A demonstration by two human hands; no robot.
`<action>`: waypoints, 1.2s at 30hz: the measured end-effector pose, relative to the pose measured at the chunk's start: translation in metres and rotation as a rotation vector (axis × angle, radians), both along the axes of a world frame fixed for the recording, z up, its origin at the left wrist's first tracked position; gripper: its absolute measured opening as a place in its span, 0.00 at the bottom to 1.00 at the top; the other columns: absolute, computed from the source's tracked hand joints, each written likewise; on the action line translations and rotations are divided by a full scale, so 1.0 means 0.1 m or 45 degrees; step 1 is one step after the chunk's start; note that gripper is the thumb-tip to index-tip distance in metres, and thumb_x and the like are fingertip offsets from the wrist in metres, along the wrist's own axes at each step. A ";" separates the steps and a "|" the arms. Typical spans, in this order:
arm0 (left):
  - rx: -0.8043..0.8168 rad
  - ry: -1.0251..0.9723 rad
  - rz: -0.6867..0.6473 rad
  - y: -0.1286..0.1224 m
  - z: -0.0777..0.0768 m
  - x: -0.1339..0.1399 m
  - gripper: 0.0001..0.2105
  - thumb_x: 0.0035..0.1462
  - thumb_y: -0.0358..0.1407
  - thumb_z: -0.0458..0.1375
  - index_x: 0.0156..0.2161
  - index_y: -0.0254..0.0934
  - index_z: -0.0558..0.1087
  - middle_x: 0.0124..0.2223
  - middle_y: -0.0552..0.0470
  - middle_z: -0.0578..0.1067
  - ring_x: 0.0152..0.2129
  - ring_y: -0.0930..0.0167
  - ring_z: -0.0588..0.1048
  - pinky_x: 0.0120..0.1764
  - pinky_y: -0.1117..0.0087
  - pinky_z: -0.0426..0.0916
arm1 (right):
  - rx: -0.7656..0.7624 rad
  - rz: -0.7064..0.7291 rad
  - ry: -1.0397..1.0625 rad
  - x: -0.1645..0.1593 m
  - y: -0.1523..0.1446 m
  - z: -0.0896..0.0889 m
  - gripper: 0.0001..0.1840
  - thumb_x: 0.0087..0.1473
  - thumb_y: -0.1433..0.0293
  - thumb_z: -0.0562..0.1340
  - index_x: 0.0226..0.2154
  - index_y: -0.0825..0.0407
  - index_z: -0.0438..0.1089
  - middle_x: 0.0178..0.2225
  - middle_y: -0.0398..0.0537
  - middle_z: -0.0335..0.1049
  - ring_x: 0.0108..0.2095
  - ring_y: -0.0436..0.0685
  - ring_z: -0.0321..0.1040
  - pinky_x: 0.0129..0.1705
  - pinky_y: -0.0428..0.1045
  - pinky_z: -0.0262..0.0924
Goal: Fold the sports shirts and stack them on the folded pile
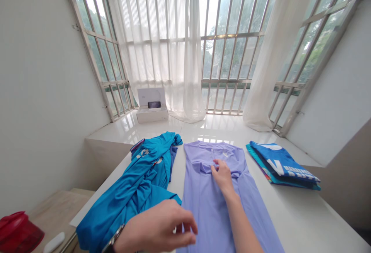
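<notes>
A lavender garment [208,206] lies spread lengthwise on the white table, its neckline at the far end and a fold of cloth crossing its upper part. Over that fold is my right hand [222,174], fingers loosely bent and apart, the fingertips at the cloth with no clear grip on it. Nearer to me, my left hand [164,224] is raised at the garment's left edge, its fingers curled with a gap to the thumb and nothing in them. A watch [114,239] is on the left wrist. To the left lies a rumpled blue garment [139,183].
Folded blue clothes [285,164] are stacked on the white table [315,214] at the right. A white box [152,114] with a dark item on it stands on the ledge by the barred window and sheer curtains [185,52]. A red object [20,231] is at lower left.
</notes>
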State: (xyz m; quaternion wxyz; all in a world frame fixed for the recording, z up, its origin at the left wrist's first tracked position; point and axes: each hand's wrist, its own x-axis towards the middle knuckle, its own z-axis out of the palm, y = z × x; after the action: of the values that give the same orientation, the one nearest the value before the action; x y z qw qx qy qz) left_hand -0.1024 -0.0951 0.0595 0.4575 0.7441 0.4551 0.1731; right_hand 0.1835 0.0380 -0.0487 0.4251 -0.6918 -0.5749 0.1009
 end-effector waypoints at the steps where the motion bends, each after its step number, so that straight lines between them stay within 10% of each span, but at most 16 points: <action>1: 0.055 0.021 -0.098 0.23 0.12 0.11 0.11 0.58 0.46 0.64 0.41 0.44 0.79 0.37 0.53 0.80 0.37 0.66 0.77 0.46 0.68 0.69 | -0.011 -0.009 0.001 0.00 0.00 -0.01 0.15 0.52 0.68 0.57 0.42 0.55 0.72 0.41 0.56 0.75 0.35 0.57 0.75 0.43 0.51 0.67; 6: 0.796 0.616 -0.159 1.45 0.40 0.58 0.11 0.64 0.32 0.53 0.45 0.39 0.77 0.44 0.47 0.80 0.41 0.66 0.77 0.44 0.71 0.68 | -0.036 -0.053 0.006 0.00 0.02 -0.06 0.13 0.53 0.68 0.58 0.40 0.52 0.72 0.36 0.53 0.76 0.34 0.58 0.75 0.41 0.49 0.66; 14: 0.750 0.809 -0.158 2.66 -0.11 0.95 0.10 0.59 0.32 0.56 0.42 0.40 0.79 0.45 0.47 0.81 0.45 0.64 0.77 0.46 0.71 0.69 | -0.007 -0.079 0.057 -0.01 0.03 -0.05 0.10 0.51 0.69 0.57 0.37 0.50 0.72 0.30 0.49 0.76 0.30 0.56 0.74 0.37 0.48 0.66; 22: 0.757 0.810 -0.053 2.94 -0.53 1.26 0.11 0.60 0.35 0.57 0.47 0.39 0.76 0.50 0.42 0.78 0.48 0.59 0.75 0.48 0.62 0.68 | -0.015 -0.069 0.128 0.01 -0.01 0.00 0.13 0.48 0.72 0.57 0.38 0.52 0.72 0.31 0.47 0.76 0.28 0.54 0.74 0.36 0.47 0.67; 36: 0.806 0.658 0.069 2.97 -0.69 1.34 0.08 0.66 0.36 0.52 0.44 0.40 0.74 0.46 0.48 0.79 0.44 0.65 0.76 0.45 0.68 0.66 | 0.023 -0.107 0.228 0.06 -0.06 0.07 0.14 0.50 0.69 0.57 0.40 0.51 0.72 0.35 0.48 0.76 0.27 0.53 0.73 0.35 0.48 0.67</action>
State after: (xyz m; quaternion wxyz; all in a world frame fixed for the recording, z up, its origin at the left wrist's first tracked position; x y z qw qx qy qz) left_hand 0.0316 0.2019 -0.0099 0.0716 0.8548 0.4988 0.1240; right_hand 0.1895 0.0316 -0.0418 0.4848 -0.6997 -0.5060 0.1392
